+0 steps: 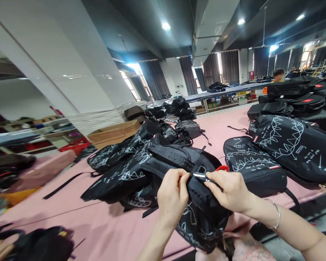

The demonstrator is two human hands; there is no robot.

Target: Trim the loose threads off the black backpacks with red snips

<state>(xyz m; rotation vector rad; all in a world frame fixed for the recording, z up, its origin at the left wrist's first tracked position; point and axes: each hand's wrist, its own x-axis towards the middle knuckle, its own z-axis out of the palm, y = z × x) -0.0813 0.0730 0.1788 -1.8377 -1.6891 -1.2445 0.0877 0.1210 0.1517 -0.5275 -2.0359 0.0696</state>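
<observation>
A black backpack (pixel 203 203) with white scribbled line prints sits upright near the table's edge, leaning toward my body. My left hand (pixel 174 192) pinches its black fabric beside a strap. Just to the right, my right hand (pixel 229 188) is closed around small thread snips (pixel 199 175), their silver blades pointing left toward my left fingertips. The cut point itself is too small to make out. A red piece (pixel 222 168) shows behind my right fingers; I cannot tell what it belongs to. More printed backpacks (pixel 116 181) lie heaped just left of the held one.
Two flat printed backpacks (pixel 254 166) lie at the right, with a stack of black bags (pixel 296 99) behind. The table has a pink cover (pixel 97 224). A cardboard box (pixel 111 131) stands by the white pillar (pixel 78 72). Another person's hand (pixel 2 248) is blurred at lower left.
</observation>
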